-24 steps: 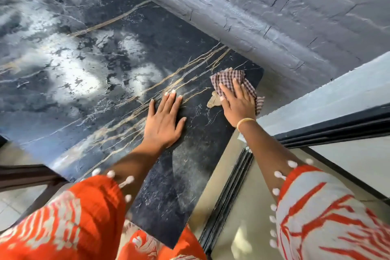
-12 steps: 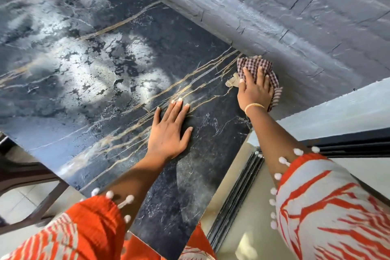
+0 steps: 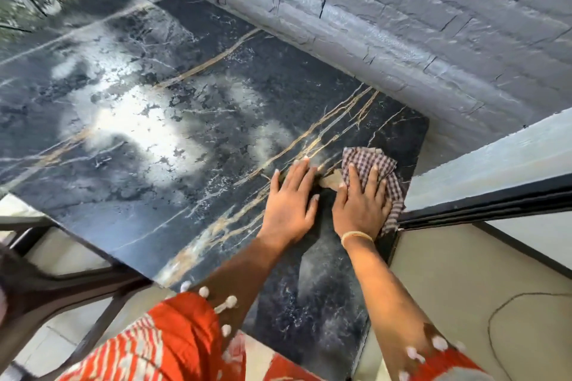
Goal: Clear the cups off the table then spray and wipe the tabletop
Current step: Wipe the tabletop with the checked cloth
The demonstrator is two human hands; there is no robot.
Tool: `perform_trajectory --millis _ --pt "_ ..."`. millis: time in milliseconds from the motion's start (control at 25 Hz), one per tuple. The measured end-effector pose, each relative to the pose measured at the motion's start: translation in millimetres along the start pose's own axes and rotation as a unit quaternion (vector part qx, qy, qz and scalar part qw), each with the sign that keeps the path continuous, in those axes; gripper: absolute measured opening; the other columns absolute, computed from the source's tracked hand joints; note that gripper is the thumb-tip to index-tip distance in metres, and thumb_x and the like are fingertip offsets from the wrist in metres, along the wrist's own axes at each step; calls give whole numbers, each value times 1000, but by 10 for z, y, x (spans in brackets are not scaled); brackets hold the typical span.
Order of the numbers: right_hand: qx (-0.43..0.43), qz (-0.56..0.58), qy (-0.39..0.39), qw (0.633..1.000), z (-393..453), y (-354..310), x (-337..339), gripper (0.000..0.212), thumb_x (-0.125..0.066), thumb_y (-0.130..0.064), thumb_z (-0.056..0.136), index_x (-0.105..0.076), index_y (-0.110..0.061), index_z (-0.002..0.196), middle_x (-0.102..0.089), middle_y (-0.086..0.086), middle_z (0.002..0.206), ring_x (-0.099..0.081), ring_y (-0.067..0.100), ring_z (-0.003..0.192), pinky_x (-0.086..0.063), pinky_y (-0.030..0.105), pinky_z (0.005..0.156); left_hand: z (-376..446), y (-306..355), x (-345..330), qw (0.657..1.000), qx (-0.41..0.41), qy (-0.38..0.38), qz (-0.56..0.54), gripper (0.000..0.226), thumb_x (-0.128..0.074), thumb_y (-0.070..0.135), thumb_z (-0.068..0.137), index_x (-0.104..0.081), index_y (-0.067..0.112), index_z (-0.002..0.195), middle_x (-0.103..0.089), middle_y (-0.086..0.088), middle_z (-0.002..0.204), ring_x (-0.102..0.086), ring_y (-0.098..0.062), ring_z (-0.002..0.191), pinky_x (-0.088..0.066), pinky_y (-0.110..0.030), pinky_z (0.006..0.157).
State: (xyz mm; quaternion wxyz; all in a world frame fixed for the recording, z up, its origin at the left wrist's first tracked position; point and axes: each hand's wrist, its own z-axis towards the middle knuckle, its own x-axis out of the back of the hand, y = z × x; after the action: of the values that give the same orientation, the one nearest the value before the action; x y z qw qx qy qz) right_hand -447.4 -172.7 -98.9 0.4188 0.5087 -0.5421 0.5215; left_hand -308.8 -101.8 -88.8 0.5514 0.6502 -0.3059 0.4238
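So the black marble-look bench [image 3: 161, 120] with gold and white veins fills most of the head view, running from about 10 o'clock down to 5 o'clock, with a big bright glare patch near the middle-left. No cups on the part of the top that shows.

The right hand [image 3: 360, 204] sits at roughly 3 o'clock from centre, fingers straight and spread, pressing flat on a brown-and-white checked cloth [image 3: 368, 161] — so that grip is open, palm down, not curled round anything. The cloth is bunched under the hand near the bench's right-hand corner, sticking out past the fingertips at 12 o'clock and trailing out toward 4 o'clock at the bench edge. There's a thin gold bangle [image 3: 356, 236] on that wrist.

The left hand [image 3: 289, 204] is just beside it at 9 o'clock, also flat on the bare bench top with fingers straight — open too, holding nothing. The two thumbs are near each other but apart, as far as I can tell.

A grey rough stone-block wall [image 3: 402, 25] runs along the far edge at 12 to 2 o'clock. Orange-and-white patterned sleeves [image 3: 185, 334] with white pom-pom trim show at 6 o'clock, and a dark chair frame [image 3: 62, 284] sits at 8 o'clock, blurred.
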Motion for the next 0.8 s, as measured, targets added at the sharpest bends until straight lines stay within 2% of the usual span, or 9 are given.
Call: perform_trajectory --millis 120,200,280,360,520,640,720,800 --pt "-88 12 -7 996 2 -232 3 51 -35 -44 96 -29 -41 147 -14 3 162 -17 35 146 -15 57 115 -187 -688 354 999 9 22 31 61 -31 40 95 -28 18 152 -20 -3 161 -19 -19 149 -11 -50 120" --pt "-179 48 -14 983 27 -639 -32 53 -32 -43 97 -26 -39 149 -9 5 163 -11 37 147 -12 59 116 -288 -1356 644 997 49 30 54 63 -23 43 94 -26 20 152 -18 -2 162 -17 -20 149 -9 -48 120" --pt "-217 69 -18 973 30 -1191 -80 56 -33 -42 94 -30 -34 149 -8 9 162 -10 41 146 -11 60 115 -426 -1950 876 991 104 40 78 62 -23 45 94 -27 20 151 -22 -4 161 -20 -21 148 -13 -48 119" --pt "-170 76 -19 982 -21 -1844 -149 56 -36 -41 92 -33 -33 147 -14 12 161 -14 42 145 -10 59 114 -561 -2340 1011 985 144 38 82 65 -23 47 94 -24 19 153 -19 -3 161 -17 -21 149 -13 -47 120" --pt "71 42 -57 995 -397 -2957 -343 54 -42 -46 91 -34 -42 144 -20 8 160 -17 41 144 -11 60 114 -663 -2491 1016 987 124 29 101 67 -22 49 95 -17 18 155 -11 -2 163 -9 -19 151 -7 -42 122" --pt "227 -10 -71 971 -453 -2944 -315 52 -39 -49 92 -35 -46 144 -21 2 161 -20 36 145 -13 62 115 -669 -2497 1076 988 124 21 95 67 -22 48 96 -17 17 155 -11 -2 163 -8 -18 151 -7 -42 122" --pt "240 -14 -67 968 -243 -2590 -231 51 -33 -54 94 -30 -48 145 -15 -3 162 -17 32 147 -1 62 114 -665 -2498 1066 988 123 15 96 66 -23 48 97 -15 18 155 -10 -2 163 -7 -18 151 -7 -42 122" --pt "139 -5 -51 989 -95 -2158 -136 51 -26 -55 96 -26 -48 146 -10 -4 163 -13 31 148 8 61 110 -644 -2497 1063 986 129 22 100 65 -26 47 98 -13 19 155 -9 -1 163 -6 -18 151 -6 -43 122"
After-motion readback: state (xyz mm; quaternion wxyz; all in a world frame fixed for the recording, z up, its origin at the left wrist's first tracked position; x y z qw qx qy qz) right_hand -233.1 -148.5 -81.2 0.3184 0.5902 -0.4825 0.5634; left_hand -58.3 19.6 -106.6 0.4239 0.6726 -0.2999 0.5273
